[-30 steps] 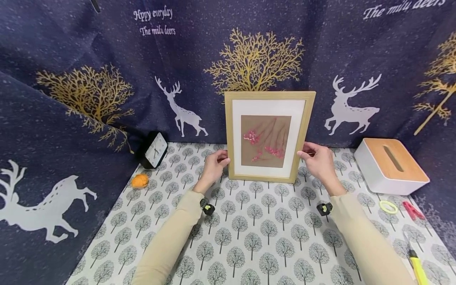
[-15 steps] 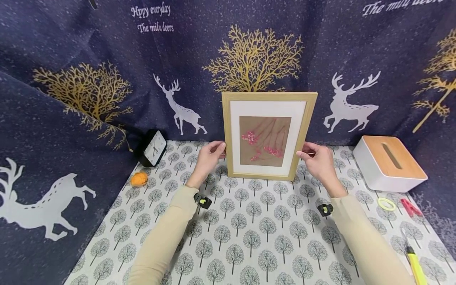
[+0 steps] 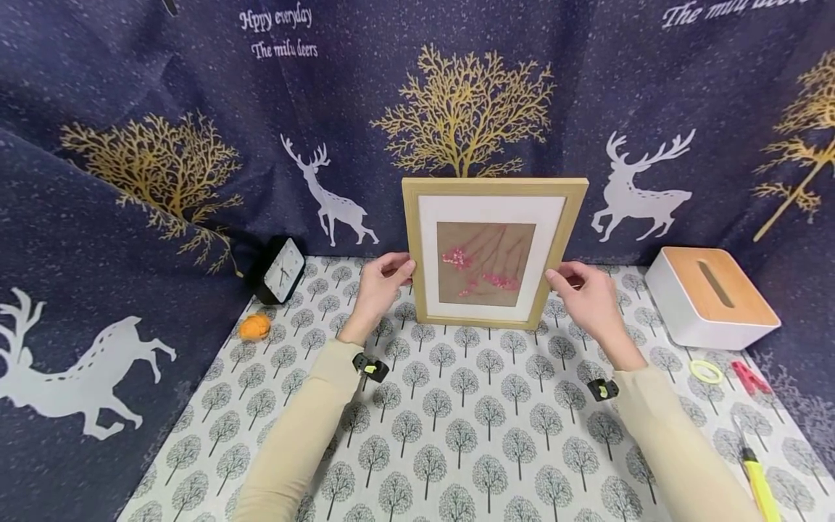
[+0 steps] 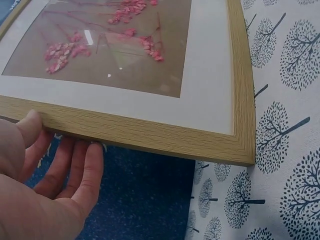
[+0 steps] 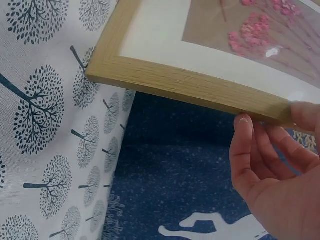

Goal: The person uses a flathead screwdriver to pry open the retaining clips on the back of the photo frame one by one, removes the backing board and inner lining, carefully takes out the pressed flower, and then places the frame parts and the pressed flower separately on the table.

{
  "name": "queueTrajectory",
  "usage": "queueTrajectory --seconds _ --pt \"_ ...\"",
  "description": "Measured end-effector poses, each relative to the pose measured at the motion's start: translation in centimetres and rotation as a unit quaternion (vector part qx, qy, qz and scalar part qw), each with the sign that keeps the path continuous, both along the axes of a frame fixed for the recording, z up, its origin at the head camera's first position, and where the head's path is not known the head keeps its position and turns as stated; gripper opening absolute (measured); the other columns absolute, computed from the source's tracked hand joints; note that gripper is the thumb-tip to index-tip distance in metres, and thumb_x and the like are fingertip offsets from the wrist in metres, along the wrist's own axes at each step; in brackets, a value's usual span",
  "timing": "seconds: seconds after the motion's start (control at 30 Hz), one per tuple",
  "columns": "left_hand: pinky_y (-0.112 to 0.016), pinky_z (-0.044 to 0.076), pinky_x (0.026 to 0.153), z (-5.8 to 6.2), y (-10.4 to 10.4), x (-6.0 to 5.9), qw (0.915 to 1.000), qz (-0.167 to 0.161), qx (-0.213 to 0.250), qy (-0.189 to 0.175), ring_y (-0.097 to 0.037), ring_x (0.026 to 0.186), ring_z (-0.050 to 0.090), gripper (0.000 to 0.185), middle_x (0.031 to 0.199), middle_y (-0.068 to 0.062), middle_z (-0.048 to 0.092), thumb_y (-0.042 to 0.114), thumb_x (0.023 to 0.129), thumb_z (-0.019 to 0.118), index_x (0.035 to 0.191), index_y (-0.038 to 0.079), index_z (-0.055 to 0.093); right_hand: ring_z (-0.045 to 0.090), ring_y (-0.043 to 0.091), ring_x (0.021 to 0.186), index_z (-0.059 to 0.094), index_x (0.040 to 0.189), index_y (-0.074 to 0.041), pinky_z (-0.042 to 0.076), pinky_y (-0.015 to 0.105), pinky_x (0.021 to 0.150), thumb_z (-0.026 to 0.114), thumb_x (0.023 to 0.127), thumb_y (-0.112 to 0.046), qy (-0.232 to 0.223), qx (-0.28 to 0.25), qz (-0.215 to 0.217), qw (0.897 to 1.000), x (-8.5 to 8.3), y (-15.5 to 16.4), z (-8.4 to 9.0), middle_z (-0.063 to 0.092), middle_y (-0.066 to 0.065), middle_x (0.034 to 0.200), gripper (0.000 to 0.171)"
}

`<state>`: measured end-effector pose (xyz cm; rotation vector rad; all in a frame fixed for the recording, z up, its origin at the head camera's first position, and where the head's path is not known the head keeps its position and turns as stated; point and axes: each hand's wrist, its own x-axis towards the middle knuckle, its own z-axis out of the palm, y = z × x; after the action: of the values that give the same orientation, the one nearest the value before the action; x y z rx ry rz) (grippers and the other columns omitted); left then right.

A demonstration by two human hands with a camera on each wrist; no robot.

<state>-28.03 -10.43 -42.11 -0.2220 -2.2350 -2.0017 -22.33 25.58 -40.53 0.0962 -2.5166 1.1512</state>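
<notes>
one framed picture rises from one tree-print cloth, and two hands have hold of it: the left hand pinches its 9 o'clock side, thumb on the front of the wooden border and fingertips against the outer edge, while the right hand grips the 3 o'clock side in much the same way. its front faces 6 o'clock, toward the person, and its top edge points to 12; whether it stands upright or tilted, i cannot tell. in the head view it spans more from 9 to 3 than from 12 to 6, but the slanted view leaves its true long axis unclear. pink flowers sit within it. counting outward from the framed picture: one black clock at 9 o'clock, one roundish orange thing between 8 and 9, one tissue box at 3, one pale green ring and, just beside it, one red clip at 4, and one yellow-handled tool between 4 and 5. one dark blue curtain hangs behind, bearing three white deer and, at 12, one gold tree. two beige sleeves reach in, each with one small black box at the wrist.
</notes>
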Motion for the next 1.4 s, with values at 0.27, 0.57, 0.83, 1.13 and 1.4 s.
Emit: queueTrajectory --seconds 0.27,0.57,0.83,1.13,1.4 --pt "-0.05 0.068 0.105 0.4 -0.5 0.6 0.9988 -0.019 0.03 -0.034 -0.003 0.087 0.073 0.03 0.108 -0.01 0.077 0.009 0.108 0.068 0.132 -0.009 0.071 0.069 -0.011 0.071 0.073 0.129 0.008 0.063 0.01 0.069 0.056 0.115 -0.037 -0.042 -0.093 0.02 0.995 0.9 0.2 0.4 0.08 0.004 0.088 0.05" --pt "-0.052 0.064 0.111 1.2 -0.3 1.6 0.997 -0.014 0.042 -0.063 -0.019 0.101 0.075 0.033 0.12 -0.025 0.076 0.014 0.112 0.062 0.132 -0.012 0.068 0.074 -0.005 0.079 0.066 0.132 0.015 0.067 0.015 0.076 0.045 0.117 -0.046 -0.09 -0.162 0.048 0.982 1.3 0.5 0.8 0.071 -0.024 0.085 0.066" --pt "-0.049 0.065 0.11 2.3 -0.3 3.1 0.9959 0.002 0.038 -0.082 -0.038 0.115 0.08 0.042 0.129 -0.034 0.074 0.024 0.112 0.064 0.134 -0.011 0.07 0.075 -0.006 0.081 0.063 0.137 0.018 0.068 0.017 0.08 0.04 0.116 -0.054 -0.129 -0.173 0.044 0.975 2.9 0.2 2.3 0.08 -0.013 0.093 0.079" --pt "-0.043 0.071 0.094 3.0 -0.9 4.6 0.9948 0.009 0.004 -0.101 -0.041 0.115 0.08 0.058 0.127 -0.028 0.077 0.046 0.108 0.067 0.131 -0.007 0.073 0.074 -0.011 0.087 0.061 0.139 0.019 0.067 0.014 0.085 0.033 0.118 -0.051 -0.13 -0.155 0.062 0.977 4.6 -0.3 4.4 0.067 0.041 0.135 0.079" --pt "-0.044 0.071 0.093 3.6 -1.6 6.0 0.9875 -0.034 0.035 -0.149 -0.046 0.118 0.077 0.068 0.132 -0.032 0.073 0.051 0.111 0.059 0.133 -0.013 0.068 0.073 -0.012 0.097 0.053 0.149 0.017 0.065 0.012 0.091 0.03 0.118 -0.051 -0.171 -0.184 0.072 0.965 5.8 -0.3 4.6 0.06 0.037 0.149 0.078"
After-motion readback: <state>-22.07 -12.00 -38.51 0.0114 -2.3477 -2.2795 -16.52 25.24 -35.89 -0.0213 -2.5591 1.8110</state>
